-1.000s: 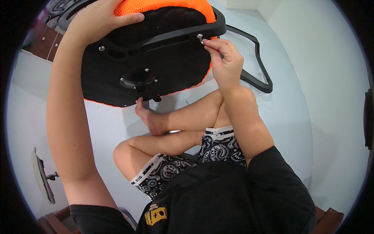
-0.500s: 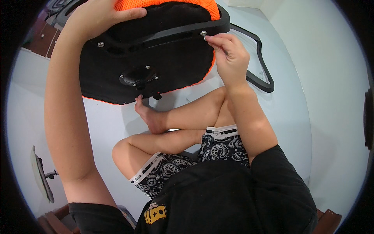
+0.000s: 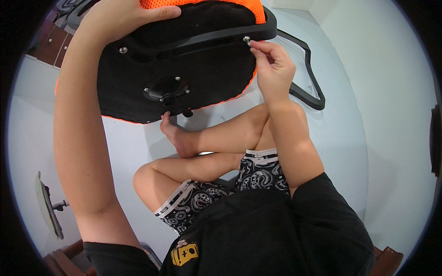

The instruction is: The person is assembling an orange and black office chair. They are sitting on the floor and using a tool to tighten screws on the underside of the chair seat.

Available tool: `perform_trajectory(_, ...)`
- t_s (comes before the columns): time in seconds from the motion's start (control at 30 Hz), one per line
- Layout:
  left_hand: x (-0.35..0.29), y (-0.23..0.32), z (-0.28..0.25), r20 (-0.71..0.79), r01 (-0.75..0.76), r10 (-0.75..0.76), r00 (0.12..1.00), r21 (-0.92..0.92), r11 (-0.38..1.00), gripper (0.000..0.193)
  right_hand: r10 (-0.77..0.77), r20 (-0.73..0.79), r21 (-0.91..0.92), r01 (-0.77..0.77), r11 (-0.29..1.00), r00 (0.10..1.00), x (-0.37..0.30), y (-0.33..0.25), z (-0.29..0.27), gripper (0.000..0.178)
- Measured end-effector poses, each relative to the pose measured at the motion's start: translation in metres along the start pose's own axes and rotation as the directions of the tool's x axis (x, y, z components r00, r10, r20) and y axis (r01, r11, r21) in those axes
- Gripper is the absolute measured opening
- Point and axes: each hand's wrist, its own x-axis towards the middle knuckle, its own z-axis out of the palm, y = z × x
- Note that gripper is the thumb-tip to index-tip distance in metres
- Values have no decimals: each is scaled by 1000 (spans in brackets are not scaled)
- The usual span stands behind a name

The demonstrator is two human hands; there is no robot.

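Observation:
An office chair seat [image 3: 216,73] with a black underside and orange mesh edge is tipped up in front of me. Along its upper part runs a black armrest frame [image 3: 202,42] with a silver bolt near each end. My left hand [image 3: 122,18] grips the seat's upper edge, thumb over the orange mesh, other fingers out of sight. At the right-hand bolt [image 3: 246,39], my right hand [image 3: 276,66] pinches a small metal hex key [image 3: 250,43] that meets the bolt head. Low on the underside is a round black mount [image 3: 165,89] with several screws.
Another black armrest loop [image 3: 309,69] lies on the pale floor beyond my right hand. My crossed legs [image 3: 225,133] are below the seat, one foot touching near its lower edge. Brown drawers [image 3: 48,41] stand far left, and a white wall [image 3: 391,115] rises at right.
The seat has shifted slightly to the right, and both hands have moved with it. My right hand stays at the same bolt, its fingers and the hex key at a slightly different angle.

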Motion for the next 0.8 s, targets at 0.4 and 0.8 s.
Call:
perform_trajectory(0.4,-18,18,2,-82,4,9,997,154,988,53,-217,80,-543,225,809,973,-1,18,5,33)
perform_trajectory(0.8,-7,15,-3,-63,-18,21,998,55,998,41,-9,-255,-239,-54,970,967,-18,33,63,43)
